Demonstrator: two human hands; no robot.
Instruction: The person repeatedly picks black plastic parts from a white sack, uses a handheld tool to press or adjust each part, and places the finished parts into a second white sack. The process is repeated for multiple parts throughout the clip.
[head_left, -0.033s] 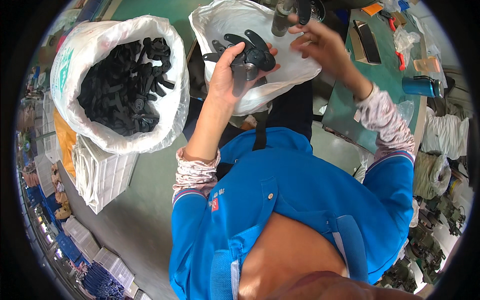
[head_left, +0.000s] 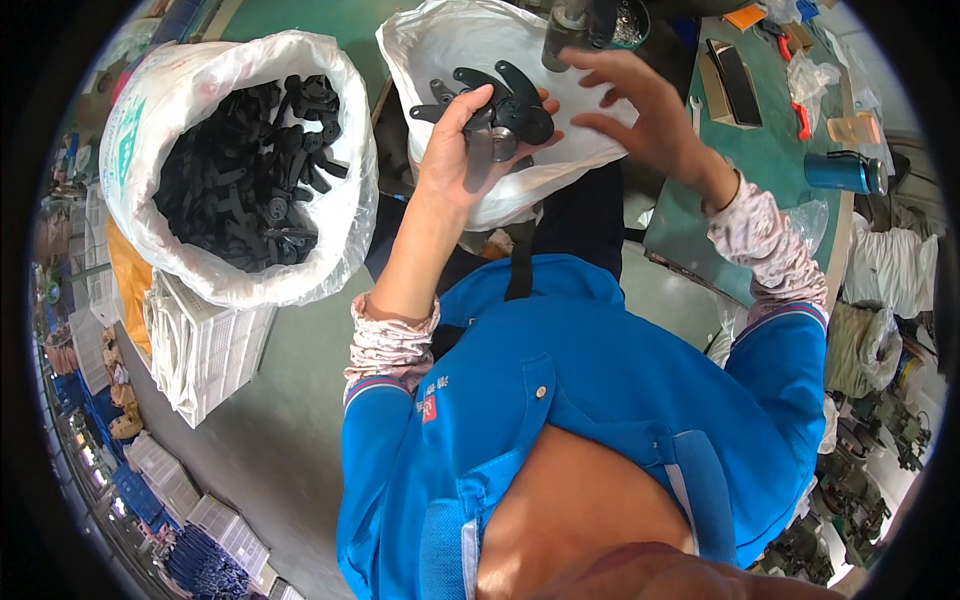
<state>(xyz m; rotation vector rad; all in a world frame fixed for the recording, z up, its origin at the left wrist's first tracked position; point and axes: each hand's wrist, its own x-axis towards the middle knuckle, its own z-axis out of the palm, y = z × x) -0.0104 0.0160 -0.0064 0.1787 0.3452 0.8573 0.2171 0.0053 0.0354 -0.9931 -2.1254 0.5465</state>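
My left hand (head_left: 455, 150) holds several black plastic lever-shaped pieces (head_left: 520, 118) with rounded ends and small holes, over an open white bag (head_left: 585, 110). The thumb presses on the bundle, and a round grey metallic part shows among the pieces. To its right, my right hand (head_left: 650, 115) is raised with fingers apart and nothing in them. Just beyond its fingertips stands a dark grey cylinder (head_left: 566, 35). A black piece (head_left: 603, 22) is beside this cylinder at the top edge, partly cut off.
A large white sack (head_left: 345, 190) full of similar black pieces stands at my left, above a white crate (head_left: 235, 350). On the green table (head_left: 735, 180) at right are a cardboard box (head_left: 722, 85), a wrench (head_left: 696, 112), red-handled tools (head_left: 802, 122) and a blue flask (head_left: 840, 173). A container of small metal parts (head_left: 630, 25) stands at the top.
My right hand has drawn back from the black piece by the cylinder, down and slightly toward me, with its fingers spread. My left hand with its bundle has barely shifted.
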